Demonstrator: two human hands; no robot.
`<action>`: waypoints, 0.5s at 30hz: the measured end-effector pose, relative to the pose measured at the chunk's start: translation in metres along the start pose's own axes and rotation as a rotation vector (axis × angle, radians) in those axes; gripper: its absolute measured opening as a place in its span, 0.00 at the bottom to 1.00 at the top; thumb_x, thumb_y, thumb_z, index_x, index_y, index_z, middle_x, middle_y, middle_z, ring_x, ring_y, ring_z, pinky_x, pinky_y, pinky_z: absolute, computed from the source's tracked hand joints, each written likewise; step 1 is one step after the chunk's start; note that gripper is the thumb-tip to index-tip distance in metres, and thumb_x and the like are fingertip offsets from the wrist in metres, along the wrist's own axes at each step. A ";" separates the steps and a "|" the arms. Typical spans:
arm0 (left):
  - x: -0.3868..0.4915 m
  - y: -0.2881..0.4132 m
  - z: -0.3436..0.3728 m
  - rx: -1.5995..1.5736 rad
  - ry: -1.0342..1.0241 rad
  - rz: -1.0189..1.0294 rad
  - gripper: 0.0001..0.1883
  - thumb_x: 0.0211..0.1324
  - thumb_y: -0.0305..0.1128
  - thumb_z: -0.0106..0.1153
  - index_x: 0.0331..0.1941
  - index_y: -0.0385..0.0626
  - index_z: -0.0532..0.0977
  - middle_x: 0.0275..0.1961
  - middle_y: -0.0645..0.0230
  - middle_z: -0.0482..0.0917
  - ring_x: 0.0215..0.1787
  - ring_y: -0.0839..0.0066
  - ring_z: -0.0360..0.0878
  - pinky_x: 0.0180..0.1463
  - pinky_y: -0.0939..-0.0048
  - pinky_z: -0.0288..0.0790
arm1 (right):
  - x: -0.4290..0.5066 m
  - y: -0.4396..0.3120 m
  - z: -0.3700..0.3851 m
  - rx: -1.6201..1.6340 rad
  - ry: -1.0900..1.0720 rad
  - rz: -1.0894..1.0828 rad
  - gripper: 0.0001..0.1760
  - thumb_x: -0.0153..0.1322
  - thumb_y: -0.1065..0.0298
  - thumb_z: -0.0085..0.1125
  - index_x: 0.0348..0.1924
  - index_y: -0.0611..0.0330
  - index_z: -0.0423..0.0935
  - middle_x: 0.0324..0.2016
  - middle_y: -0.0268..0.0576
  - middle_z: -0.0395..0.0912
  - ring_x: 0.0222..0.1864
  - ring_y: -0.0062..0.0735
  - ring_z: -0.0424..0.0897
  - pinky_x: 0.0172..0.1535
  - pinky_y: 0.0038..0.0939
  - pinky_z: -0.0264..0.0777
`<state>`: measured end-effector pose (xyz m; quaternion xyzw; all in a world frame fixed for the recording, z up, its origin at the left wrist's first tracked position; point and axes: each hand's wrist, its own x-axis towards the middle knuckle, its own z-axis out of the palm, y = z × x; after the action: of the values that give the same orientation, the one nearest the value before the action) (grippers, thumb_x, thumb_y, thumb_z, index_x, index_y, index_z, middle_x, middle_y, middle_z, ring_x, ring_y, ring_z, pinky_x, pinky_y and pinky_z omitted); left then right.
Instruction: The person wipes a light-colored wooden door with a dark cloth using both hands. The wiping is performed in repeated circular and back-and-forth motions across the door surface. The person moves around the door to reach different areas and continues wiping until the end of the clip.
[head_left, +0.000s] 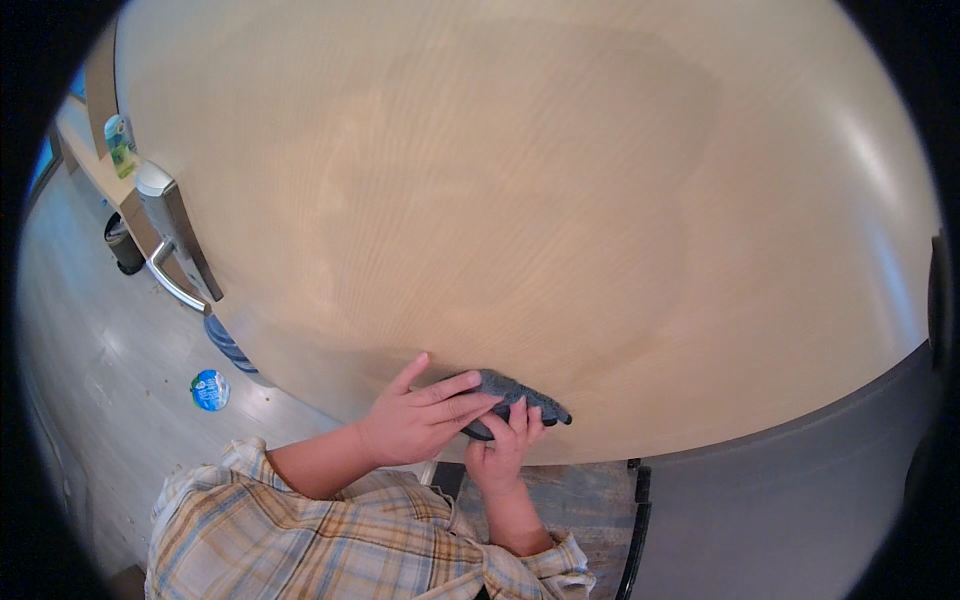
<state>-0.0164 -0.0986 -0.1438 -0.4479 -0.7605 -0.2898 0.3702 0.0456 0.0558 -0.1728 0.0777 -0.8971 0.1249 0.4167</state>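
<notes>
A dark grey cloth (517, 390) lies bunched against the lower part of a pale wood-grain door (525, 225). My left hand (412, 420) presses on the cloth from the left, its fingers stretched across it and one finger raised apart. From below, my right hand (506, 442) grips the cloth's lower edge with bent fingers. The two hands' fingertips meet or nearly meet over the cloth. Part of the cloth is hidden behind the fingers.
A metal lever handle (176, 281) on a long plate juts from the door's left edge. Beyond it are a bottle of green liquid (120, 154) on a ledge, a dark bin (124, 247) and a blue round item (210, 390) on the floor. A dark grey surface (750, 525) borders the right.
</notes>
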 end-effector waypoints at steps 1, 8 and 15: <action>-0.002 -0.003 -0.004 0.045 0.035 0.008 0.15 0.52 0.35 0.53 0.45 0.56 0.78 0.54 0.85 0.74 0.63 0.81 0.63 0.70 0.53 0.36 | 0.003 -0.003 0.001 0.024 0.048 -0.016 0.15 0.55 0.65 0.53 0.36 0.44 0.79 0.47 0.43 0.70 0.47 0.48 0.64 0.58 0.56 0.43; -0.005 -0.026 -0.023 0.024 0.037 0.000 0.14 0.53 0.35 0.52 0.43 0.56 0.79 0.54 0.85 0.74 0.63 0.81 0.63 0.70 0.54 0.36 | 0.019 -0.015 0.011 -0.005 0.035 -0.162 0.15 0.62 0.71 0.50 0.43 0.51 0.74 0.59 0.50 0.61 0.62 0.51 0.53 0.62 0.52 0.38; -0.022 -0.045 -0.042 0.026 -0.048 -0.020 0.17 0.49 0.32 0.53 0.46 0.55 0.78 0.54 0.84 0.74 0.64 0.78 0.63 0.70 0.53 0.36 | 0.016 -0.048 0.032 0.064 -0.013 -0.002 0.17 0.56 0.69 0.51 0.38 0.43 0.78 0.54 0.41 0.68 0.55 0.43 0.60 0.59 0.58 0.40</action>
<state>-0.0370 -0.1610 -0.1433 -0.4423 -0.7773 -0.2727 0.3547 0.0240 -0.0001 -0.1727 0.0925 -0.8952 0.1525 0.4085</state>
